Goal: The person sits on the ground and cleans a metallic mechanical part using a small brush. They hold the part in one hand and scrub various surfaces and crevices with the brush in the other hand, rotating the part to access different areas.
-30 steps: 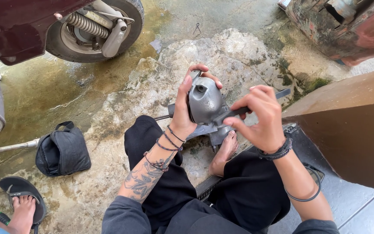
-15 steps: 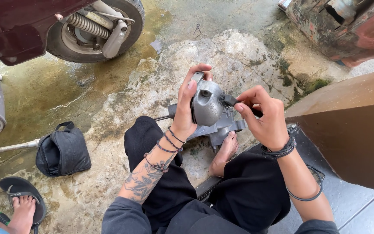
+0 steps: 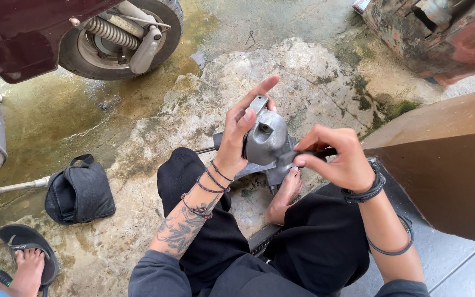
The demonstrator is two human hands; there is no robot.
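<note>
Casting in rounded grey metal (image 3: 265, 144), domed on top with a small dark hole in its face and a flat tab sticking up at the far edge; a lower bracket part juts out beneath it. Sits centre scene, raised just above the person's bare foot (image 3: 287, 192) and black-trousered legs (image 3: 215, 220).

Ground: rough, cracked pale concrete patch (image 3: 303, 71) in the middle, stained green-brown wet concrete (image 3: 56, 115) to the left. Far left, rear wheel of a dark maroon scooter (image 3: 122, 38) with coil spring showing. Far right, rusty reddish metal body (image 3: 441, 38). Right, brown slanted panel (image 3: 446, 159), grey tiled floor near right. Left, black fabric cap-like bag (image 3: 79, 190) beside a thin metal rod (image 3: 6, 188). Near left corner, another person's foot in a dark sandal (image 3: 26, 264).

Left hand (image 3: 237, 137): tattooed forearm, cord bracelets at wrist, palm wrapped on the left side of the casting, index finger stretched up along the tab, gripping it. Right hand (image 3: 336, 159): black bands at wrist, fingers pinched closed on a slim dark tool (image 3: 303, 155) whose tip meets the casting's right side.
</note>
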